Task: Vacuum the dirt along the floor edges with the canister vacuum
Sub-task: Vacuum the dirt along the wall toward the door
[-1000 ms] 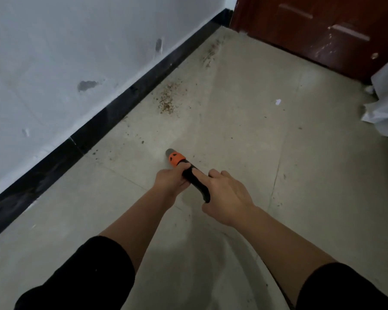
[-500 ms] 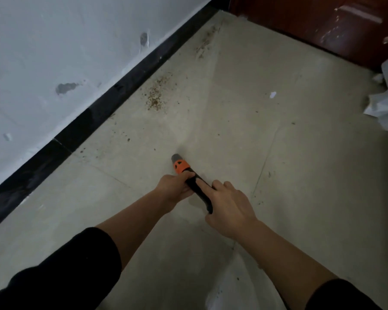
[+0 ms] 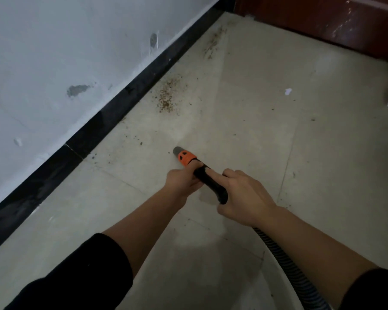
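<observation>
We see a big pale floor (image 3: 267, 153) made of tiles. On the left a white wall (image 3: 54, 52) goes up, with grey chipped spots in its paint. A dark red door (image 3: 323, 21) is at the top right. A black strip (image 3: 112, 117) runs along the bottom of the wall, where it meets the floor.

Two bare arms in black sleeves (image 3: 81, 276) reach out from the bottom. A ribbed hose (image 3: 285, 260) goes under the right arm and off the bottom edge.

The hose ends in a black handle (image 3: 212, 186), out over the floor and away from the wall. The right hand (image 3: 244, 198) is wrapped round the back of the handle, with one finger laid straight along the top. The left hand (image 3: 182, 181) grips the front, just behind an orange ring (image 3: 186, 157). The hands are close together, both tight on the handle. A short grey tip (image 3: 177, 150) sticks out past the ring and points down. We cannot tell if it touches the floor.

A patch of brown dirt (image 3: 167, 97) lies near the black strip, ahead of the tip and well apart from it. A thin trail of crumbs (image 3: 213, 43) lies farther along, near the door. A little white scrap (image 3: 287, 91) lies on the floor to the right.
</observation>
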The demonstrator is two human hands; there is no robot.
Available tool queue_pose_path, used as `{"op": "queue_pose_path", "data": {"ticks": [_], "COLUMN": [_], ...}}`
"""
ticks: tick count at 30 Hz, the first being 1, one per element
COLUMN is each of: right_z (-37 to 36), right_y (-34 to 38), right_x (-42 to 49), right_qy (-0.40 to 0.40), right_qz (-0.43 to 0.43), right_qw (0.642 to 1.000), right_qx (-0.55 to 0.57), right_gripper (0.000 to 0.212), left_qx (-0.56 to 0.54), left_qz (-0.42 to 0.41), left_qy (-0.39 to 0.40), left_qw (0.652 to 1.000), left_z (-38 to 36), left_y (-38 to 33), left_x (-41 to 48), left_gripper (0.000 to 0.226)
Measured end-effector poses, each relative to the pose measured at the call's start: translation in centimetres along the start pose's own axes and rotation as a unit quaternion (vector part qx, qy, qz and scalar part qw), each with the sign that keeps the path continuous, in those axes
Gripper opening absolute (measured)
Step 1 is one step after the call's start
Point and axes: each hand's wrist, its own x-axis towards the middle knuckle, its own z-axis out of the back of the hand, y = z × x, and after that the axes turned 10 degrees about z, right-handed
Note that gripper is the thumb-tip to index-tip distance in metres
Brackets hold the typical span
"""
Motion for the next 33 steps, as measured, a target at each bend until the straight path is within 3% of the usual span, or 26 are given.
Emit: {"op": "queue_pose_path", "data": {"ticks": [25, 33], "right_z": [0.1, -0.1], "right_y": [1.8, 3.2], "right_x": [6.5, 8.6], "right_qy": [0.002, -0.005], "right_qz": [0.076, 0.095], "right_qw": [0.997, 0.995], "right_qx": [-0.034, -0.035], "right_gripper": [0.083, 0.079], "left_qx": [-0.123, -0.118], "left_qz": [-0.036, -0.059], "left_qy": [0.011, -0.016], "left_qw": [0.992, 0.991], "left_z": [4.1, 6.1], "left_y": [-2.8, -3.9], "left_x": [1.2, 1.8], "left_gripper": [0.023, 0.024]}}
